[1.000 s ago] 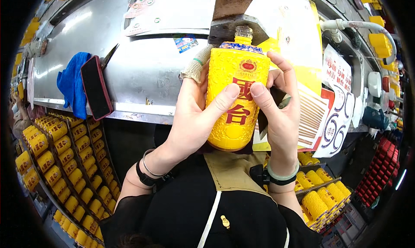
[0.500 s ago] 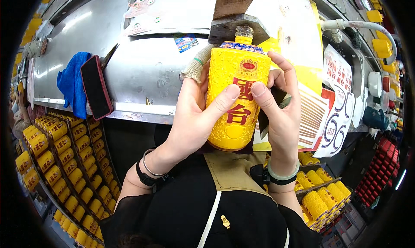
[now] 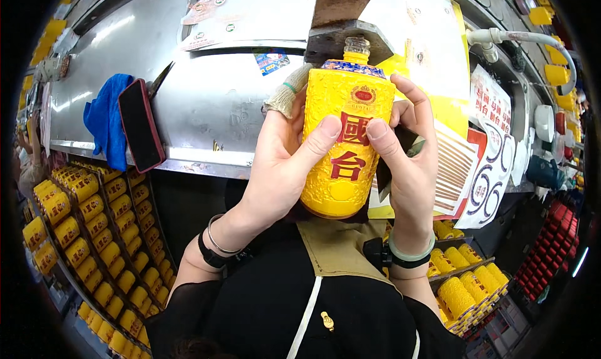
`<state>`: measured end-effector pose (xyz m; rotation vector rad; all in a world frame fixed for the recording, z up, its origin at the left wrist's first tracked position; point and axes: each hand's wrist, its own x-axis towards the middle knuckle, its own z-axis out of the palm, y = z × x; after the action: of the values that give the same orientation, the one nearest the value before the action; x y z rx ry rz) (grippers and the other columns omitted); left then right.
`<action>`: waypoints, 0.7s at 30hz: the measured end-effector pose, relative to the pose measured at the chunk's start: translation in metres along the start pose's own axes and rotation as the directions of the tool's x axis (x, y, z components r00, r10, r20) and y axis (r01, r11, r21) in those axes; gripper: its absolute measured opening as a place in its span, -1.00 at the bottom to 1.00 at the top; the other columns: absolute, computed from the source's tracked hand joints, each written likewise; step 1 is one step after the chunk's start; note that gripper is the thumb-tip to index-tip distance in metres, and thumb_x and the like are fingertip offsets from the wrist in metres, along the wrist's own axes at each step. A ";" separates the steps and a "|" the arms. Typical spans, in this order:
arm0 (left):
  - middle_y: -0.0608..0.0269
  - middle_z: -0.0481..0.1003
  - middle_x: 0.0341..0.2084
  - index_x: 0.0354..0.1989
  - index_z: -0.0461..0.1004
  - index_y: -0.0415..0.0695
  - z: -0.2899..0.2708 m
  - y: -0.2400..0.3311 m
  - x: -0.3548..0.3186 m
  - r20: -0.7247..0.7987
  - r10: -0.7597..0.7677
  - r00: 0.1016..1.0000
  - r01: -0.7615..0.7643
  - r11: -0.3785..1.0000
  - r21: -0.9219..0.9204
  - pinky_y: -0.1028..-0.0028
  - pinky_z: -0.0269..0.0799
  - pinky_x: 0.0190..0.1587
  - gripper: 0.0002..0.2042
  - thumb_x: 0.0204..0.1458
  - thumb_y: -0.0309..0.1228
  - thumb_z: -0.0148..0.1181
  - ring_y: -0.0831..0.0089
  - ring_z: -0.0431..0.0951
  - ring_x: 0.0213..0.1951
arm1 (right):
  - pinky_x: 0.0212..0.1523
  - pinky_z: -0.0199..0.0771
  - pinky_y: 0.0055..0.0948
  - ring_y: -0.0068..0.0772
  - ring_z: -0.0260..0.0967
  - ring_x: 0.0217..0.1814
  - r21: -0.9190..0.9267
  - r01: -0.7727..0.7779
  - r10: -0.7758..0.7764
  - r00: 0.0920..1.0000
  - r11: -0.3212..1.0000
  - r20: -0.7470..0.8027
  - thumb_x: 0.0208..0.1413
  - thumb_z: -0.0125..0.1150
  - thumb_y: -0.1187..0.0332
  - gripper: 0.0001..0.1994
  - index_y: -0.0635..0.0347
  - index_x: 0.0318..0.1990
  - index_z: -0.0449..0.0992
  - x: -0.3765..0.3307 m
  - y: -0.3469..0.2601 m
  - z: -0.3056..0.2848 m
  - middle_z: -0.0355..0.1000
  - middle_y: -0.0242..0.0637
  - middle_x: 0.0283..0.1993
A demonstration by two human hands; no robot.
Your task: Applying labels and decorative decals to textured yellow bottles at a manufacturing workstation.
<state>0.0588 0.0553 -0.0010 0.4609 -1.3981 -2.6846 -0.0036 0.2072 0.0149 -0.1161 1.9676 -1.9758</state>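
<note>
Rack [image 3: 113, 252]: far left, I get slanted tiers of yellow containers; the dark, curved rim of my view swallows the outermost.
Cloth [image 3: 107, 114]: blue, crumpled at the front of the bench [image 3: 206, 102], its right side partly covered by the phone.
Phone [image 3: 140, 126]: dark screen, red case, jutting past the bench edge.
Bench: I read bare metal, glossy and scuffed, with white glare; papers [image 3: 256, 11] on its far side are cut off at the top.
Left hand [image 3: 278, 161]: clamped on the bottle, thumb across the front, other fingers mostly hidden; one wears a knit cover [image 3: 289, 91] with a green band.
Bottle [image 3: 344, 146]: yellow, embossed, between both hands mid-view, its clear neck toward a dark block [image 3: 327, 44]; I cannot tell whether they touch.
Right hand [image 3: 410, 161]: clamped on the bottle's other side, thumb on the front; I cannot identify the dark piece half hidden behind it.
Sheets [image 3: 457, 171]: striped and ring-printed, overlapping.
Crates [image 3: 463, 280]: lower right, yellow containers, partly blocked by the forearm.
Pipe [image 3: 526, 38]: pale, curved, near the bench's right end.
Red rows [image 3: 551, 249]: too blurred for me to name.
</note>
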 end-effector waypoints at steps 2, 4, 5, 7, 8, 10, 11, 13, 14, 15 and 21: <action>-0.02 0.22 0.37 0.48 -0.03 -0.32 0.001 0.001 -0.001 0.005 -0.007 1.000 0.007 1.000 0.000 0.29 0.23 0.41 -0.35 0.34 -0.46 0.16 0.29 0.28 0.39 | -0.09 0.17 -0.67 -0.67 0.11 -0.20 0.011 -0.005 0.005 1.000 1.000 0.003 0.13 0.49 0.40 -0.34 0.22 0.35 0.29 0.000 0.001 0.000 0.18 -0.54 -0.23; -0.02 0.23 0.37 0.48 -0.03 -0.31 0.001 0.001 -0.001 0.016 0.011 1.000 -0.012 0.999 0.029 0.29 0.24 0.41 -0.36 0.34 -0.46 0.16 0.29 0.29 0.38 | -0.09 0.18 -0.67 -0.67 0.11 -0.19 -0.015 0.011 -0.011 1.000 1.000 0.013 0.13 0.50 0.39 -0.33 0.21 0.35 0.28 0.000 0.001 -0.002 0.18 -0.54 -0.22; -0.01 0.23 0.36 0.48 -0.03 -0.31 0.001 0.002 -0.001 0.011 -0.001 1.000 0.001 0.999 0.048 0.29 0.24 0.40 -0.36 0.34 -0.46 0.16 0.29 0.29 0.38 | -0.08 0.18 -0.65 -0.66 0.11 -0.19 -0.009 -0.009 0.009 1.000 1.000 0.019 0.12 0.50 0.39 -0.31 0.21 0.36 0.27 0.000 0.000 -0.002 0.17 -0.53 -0.21; -0.02 0.23 0.36 0.49 -0.04 -0.31 0.002 0.002 -0.001 0.019 0.005 1.000 -0.006 0.998 0.060 0.29 0.25 0.40 -0.36 0.34 -0.47 0.15 0.28 0.29 0.38 | -0.08 0.18 -0.65 -0.65 0.11 -0.19 -0.015 0.012 -0.011 1.000 1.000 0.029 0.12 0.51 0.39 -0.30 0.21 0.37 0.26 0.000 0.002 -0.004 0.17 -0.54 -0.21; -0.02 0.23 0.36 0.49 -0.04 -0.31 0.003 0.002 -0.001 0.024 0.007 1.000 -0.009 0.998 0.066 0.29 0.25 0.40 -0.36 0.34 -0.47 0.15 0.28 0.29 0.38 | -0.08 0.18 -0.65 -0.65 0.11 -0.19 -0.019 0.022 -0.022 0.999 1.000 0.033 0.12 0.51 0.38 -0.29 0.21 0.37 0.25 0.000 0.003 -0.004 0.17 -0.54 -0.22; -0.03 0.22 0.36 0.49 -0.06 -0.32 0.004 0.000 -0.001 0.014 0.036 0.999 -0.037 0.997 0.060 0.28 0.25 0.40 -0.36 0.35 -0.47 0.13 0.28 0.29 0.38 | -0.09 0.18 -0.65 -0.66 0.11 -0.19 -0.014 0.018 -0.017 0.999 1.000 0.038 0.12 0.50 0.38 -0.29 0.21 0.38 0.25 0.000 0.004 -0.005 0.18 -0.54 -0.22; -0.03 0.22 0.36 0.49 -0.06 -0.32 0.003 0.000 -0.002 0.014 0.036 0.999 -0.037 0.997 0.065 0.28 0.25 0.40 -0.36 0.35 -0.47 0.13 0.28 0.29 0.38 | -0.09 0.17 -0.65 -0.66 0.11 -0.19 -0.005 0.004 -0.003 0.999 1.000 0.037 0.12 0.50 0.38 -0.29 0.22 0.38 0.25 0.000 0.002 -0.004 0.18 -0.54 -0.23; -0.03 0.22 0.36 0.49 -0.06 -0.32 0.005 0.002 -0.002 0.024 0.041 0.999 -0.043 0.996 0.073 0.27 0.25 0.40 -0.37 0.36 -0.47 0.12 0.28 0.29 0.38 | -0.10 0.17 -0.67 -0.66 0.11 -0.20 -0.010 0.015 -0.014 0.999 1.000 0.050 0.13 0.49 0.39 -0.30 0.22 0.38 0.25 0.000 0.002 -0.006 0.18 -0.54 -0.23; -0.02 0.22 0.36 0.48 -0.05 -0.32 0.005 0.004 -0.002 0.026 0.035 0.999 -0.037 0.996 0.080 0.27 0.25 0.40 -0.37 0.36 -0.46 0.11 0.28 0.29 0.37 | -0.10 0.17 -0.67 -0.66 0.11 -0.20 -0.013 0.019 -0.018 0.999 1.000 0.050 0.13 0.49 0.38 -0.30 0.22 0.38 0.25 0.000 0.002 -0.006 0.18 -0.54 -0.23; -0.02 0.22 0.35 0.48 -0.05 -0.32 0.006 0.005 -0.003 0.027 0.027 0.999 -0.029 0.996 0.086 0.27 0.25 0.39 -0.38 0.36 -0.46 0.11 0.28 0.30 0.37 | -0.10 0.17 -0.67 -0.66 0.11 -0.20 -0.017 0.021 -0.021 0.999 1.000 0.050 0.13 0.49 0.38 -0.30 0.22 0.37 0.25 0.000 0.002 -0.005 0.18 -0.53 -0.23; -0.02 0.22 0.36 0.49 -0.04 -0.29 0.006 0.004 -0.003 0.024 0.034 0.999 -0.036 0.995 0.092 0.26 0.27 0.39 -0.39 0.37 -0.47 0.10 0.28 0.30 0.37 | -0.08 0.18 -0.64 -0.65 0.10 -0.18 -0.071 0.033 -0.029 0.998 0.997 0.052 0.10 0.51 0.37 -0.28 0.22 0.37 0.25 0.001 0.003 -0.007 0.16 -0.52 -0.22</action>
<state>0.0593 0.0586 0.0060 0.4107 -1.5273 -2.6134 -0.0058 0.2132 0.0115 -0.2147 2.0166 -1.9017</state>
